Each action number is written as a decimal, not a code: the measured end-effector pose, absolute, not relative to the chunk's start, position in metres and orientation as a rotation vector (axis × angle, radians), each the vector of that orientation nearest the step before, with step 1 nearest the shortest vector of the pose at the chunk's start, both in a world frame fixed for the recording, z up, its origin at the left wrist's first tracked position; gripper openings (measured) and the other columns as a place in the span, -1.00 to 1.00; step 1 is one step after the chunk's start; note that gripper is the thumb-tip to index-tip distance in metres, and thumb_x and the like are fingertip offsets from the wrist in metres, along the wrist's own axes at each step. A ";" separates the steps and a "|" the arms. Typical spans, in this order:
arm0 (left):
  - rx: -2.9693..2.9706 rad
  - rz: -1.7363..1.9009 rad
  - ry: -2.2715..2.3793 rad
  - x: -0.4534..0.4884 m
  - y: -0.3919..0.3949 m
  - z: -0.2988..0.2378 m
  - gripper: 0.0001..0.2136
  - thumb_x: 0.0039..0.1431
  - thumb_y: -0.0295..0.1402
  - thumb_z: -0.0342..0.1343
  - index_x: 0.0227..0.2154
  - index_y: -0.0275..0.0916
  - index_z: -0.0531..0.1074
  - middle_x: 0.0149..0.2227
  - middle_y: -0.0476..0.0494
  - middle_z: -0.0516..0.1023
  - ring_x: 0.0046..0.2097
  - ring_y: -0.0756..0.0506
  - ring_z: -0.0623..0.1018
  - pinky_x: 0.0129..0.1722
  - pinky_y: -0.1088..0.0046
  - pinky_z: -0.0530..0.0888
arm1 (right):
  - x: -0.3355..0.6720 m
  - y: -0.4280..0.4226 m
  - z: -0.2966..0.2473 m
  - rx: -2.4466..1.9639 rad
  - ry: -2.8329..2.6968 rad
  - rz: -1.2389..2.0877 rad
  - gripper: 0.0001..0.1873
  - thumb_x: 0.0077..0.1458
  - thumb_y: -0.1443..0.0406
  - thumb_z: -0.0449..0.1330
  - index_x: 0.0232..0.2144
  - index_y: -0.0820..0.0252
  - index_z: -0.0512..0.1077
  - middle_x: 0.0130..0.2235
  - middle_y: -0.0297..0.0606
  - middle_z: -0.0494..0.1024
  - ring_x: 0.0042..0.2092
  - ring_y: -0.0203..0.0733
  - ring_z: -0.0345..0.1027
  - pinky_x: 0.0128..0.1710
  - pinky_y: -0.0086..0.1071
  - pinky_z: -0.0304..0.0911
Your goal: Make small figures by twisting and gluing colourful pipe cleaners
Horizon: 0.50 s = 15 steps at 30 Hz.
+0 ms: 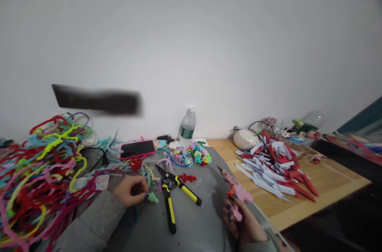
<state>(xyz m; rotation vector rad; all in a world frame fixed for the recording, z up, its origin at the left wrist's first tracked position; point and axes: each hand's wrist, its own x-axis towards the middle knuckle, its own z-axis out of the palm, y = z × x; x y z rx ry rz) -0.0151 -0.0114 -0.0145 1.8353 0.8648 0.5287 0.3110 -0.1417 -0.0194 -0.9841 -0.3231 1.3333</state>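
Observation:
My right hand (243,220) is wrapped round a pink glue gun (234,189), whose dark nozzle points up and to the left. Between the thumb and fingertips of my left hand (131,191) is a small pale-green fuzzy piece (153,198), held low over the grey mat (197,224); its exact shape is hard to make out. Beside it lie pliers (170,200) with yellow-and-black handles, their handles spread. A red twisted fuzzy piece (188,178) rests just right of the pliers.
A big tangle of coloured pipe cleaners (44,172) covers the left side. A phone (137,150), a water bottle (188,126) and small fuzzy flowers (198,154) stand along the back. Red and white paper strips (277,168) are heaped on the wooden table (337,188) at right.

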 end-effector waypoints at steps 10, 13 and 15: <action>1.781 0.583 0.873 -0.023 -0.019 -0.028 -0.85 -0.21 -0.33 0.14 -0.58 -0.29 0.31 -0.61 0.06 0.31 -0.58 0.08 0.27 -0.59 0.59 0.18 | 0.285 -0.127 -0.025 -1.016 -0.220 1.472 -0.70 -0.35 0.21 0.33 -0.49 0.19 0.39 -0.61 -0.40 0.41 -0.66 -0.41 0.23 -0.66 -0.54 0.13; 1.765 0.564 0.865 -0.024 -0.016 -0.030 -0.84 -0.21 -0.33 0.15 -0.58 -0.30 0.32 -0.62 0.08 0.29 -0.59 0.09 0.25 -0.60 0.60 0.16 | 0.282 -0.132 -0.025 -1.112 -0.249 1.488 -0.66 -0.35 0.17 0.34 -0.46 0.19 0.39 -0.59 -0.36 0.44 -0.65 -0.36 0.28 -0.67 -0.51 0.16; 1.755 0.546 0.871 -0.025 -0.016 -0.031 -0.83 -0.22 -0.32 0.16 -0.59 -0.30 0.32 -0.64 0.10 0.27 -0.61 0.11 0.23 -0.62 0.61 0.14 | 0.280 -0.139 -0.029 -1.160 -0.324 1.436 -0.64 -0.34 0.13 0.34 -0.49 0.21 0.38 -0.60 -0.35 0.44 -0.64 -0.33 0.29 -0.67 -0.49 0.18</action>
